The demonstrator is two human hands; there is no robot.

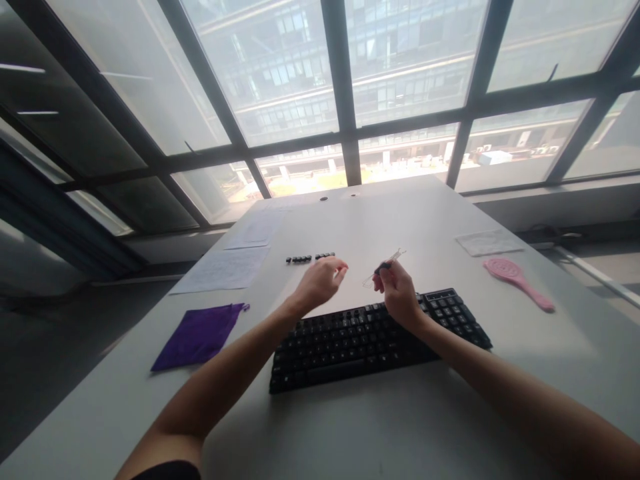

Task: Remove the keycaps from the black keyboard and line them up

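Above the keyboard's back edge, my right hand (399, 290) is closed round the dark grip of a wire keycap puller (397, 257). Thin wire loops stick out at both ends of it. My left hand (323, 280) hovers farther left, its fingers loosely curled and nothing visible between them. Just beyond it, black keycaps (301, 259) lie in a row on the white desk, the right end partly covered by this hand. The black keyboard (345, 343) lies beneath both wrists; its top row looks uneven, and my right hand hides part of it.
A purple drawstring pouch (200, 337) lies left of the keyboard, with paper sheets (225, 270) behind it. On the right are a pink hairbrush (517, 281) and a flat clear packet (489, 243). The white desk (380, 220) reaches to large windows.
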